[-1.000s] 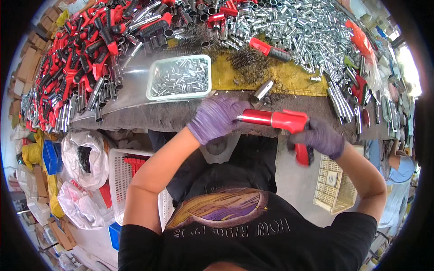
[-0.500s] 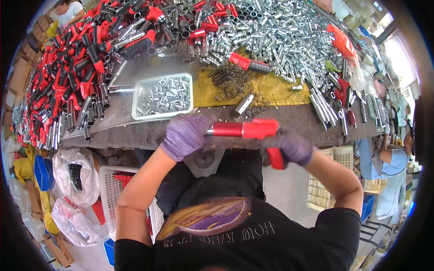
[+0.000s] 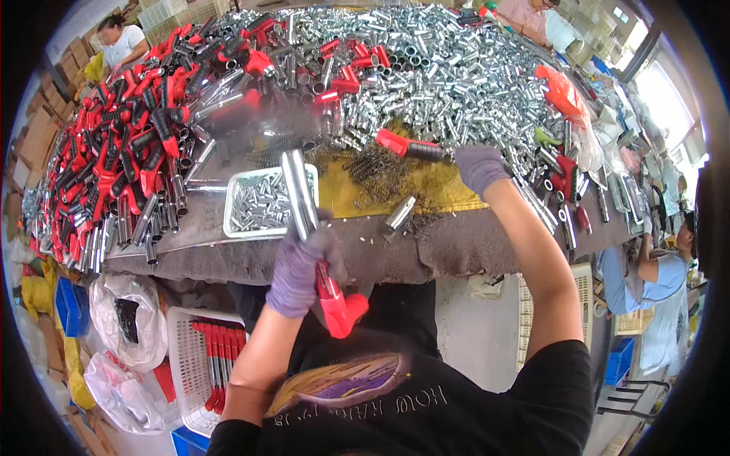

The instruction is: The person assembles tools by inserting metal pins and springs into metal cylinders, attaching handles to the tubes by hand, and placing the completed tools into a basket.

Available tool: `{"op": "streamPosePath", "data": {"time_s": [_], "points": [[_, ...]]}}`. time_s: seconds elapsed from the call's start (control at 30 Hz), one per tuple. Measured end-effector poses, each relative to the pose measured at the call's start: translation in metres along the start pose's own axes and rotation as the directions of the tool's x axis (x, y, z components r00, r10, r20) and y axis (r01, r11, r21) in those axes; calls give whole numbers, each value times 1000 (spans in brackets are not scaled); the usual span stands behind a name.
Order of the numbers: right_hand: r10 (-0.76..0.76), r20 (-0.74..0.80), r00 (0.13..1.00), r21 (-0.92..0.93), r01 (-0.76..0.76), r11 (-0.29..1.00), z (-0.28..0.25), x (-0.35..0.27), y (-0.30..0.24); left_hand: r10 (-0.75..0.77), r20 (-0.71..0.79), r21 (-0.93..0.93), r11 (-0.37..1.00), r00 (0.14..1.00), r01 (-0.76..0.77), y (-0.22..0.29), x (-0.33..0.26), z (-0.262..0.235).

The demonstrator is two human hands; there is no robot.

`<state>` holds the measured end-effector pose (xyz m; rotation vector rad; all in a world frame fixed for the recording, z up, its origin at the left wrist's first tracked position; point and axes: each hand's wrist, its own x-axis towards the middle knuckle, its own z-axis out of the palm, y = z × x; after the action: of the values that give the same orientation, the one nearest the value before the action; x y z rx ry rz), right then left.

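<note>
L purple-gloved hand [image 3: 302,270] grasps 1 long red-and-chrome metal-tubed tool [image 3: 302,201] mid-length at brown cloth-covered table [image 3: 456,247] edge (firm, central grip prob. best); R purple-gloved hand [image 3: 480,170] by silver metal-tube pile [image 3: 464,83], can't tell if holding

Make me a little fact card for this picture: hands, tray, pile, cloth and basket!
Left hand: holding a red-and-silver tool
Right hand: by loose metal parts, near a lone handle; touching unclear
Tray: pale, with small silver pieces
Left pile: red-and-black handles, silver tubes
Yellow cloth: dark coiled wires on it
Basket: white, below table level, holding red-ended pieces
</note>
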<state>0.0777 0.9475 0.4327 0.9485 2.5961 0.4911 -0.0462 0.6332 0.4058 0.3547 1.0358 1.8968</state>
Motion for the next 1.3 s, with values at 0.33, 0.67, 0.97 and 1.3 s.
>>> {"op": "streamPosePath", "data": {"time_s": [0.33,0.67,0.97,1.3], "points": [[201,-404,892,709,167,685,34,-10,1,-63,180,903,407,982,-140,-51,6,-24],[-164,-494,854,825,519,221,-39,-103,-92,-84,313,687,707,946,-164,-48,10,-15],[-190,-559,807,738,589,331,-28,-101,-94,-65,282,695,702,957,-157,-67,10,-32],[431,-311,847,568,-198,799,13,104,134,-91,245,524,850,965,-53,-68,14,-47]]}}
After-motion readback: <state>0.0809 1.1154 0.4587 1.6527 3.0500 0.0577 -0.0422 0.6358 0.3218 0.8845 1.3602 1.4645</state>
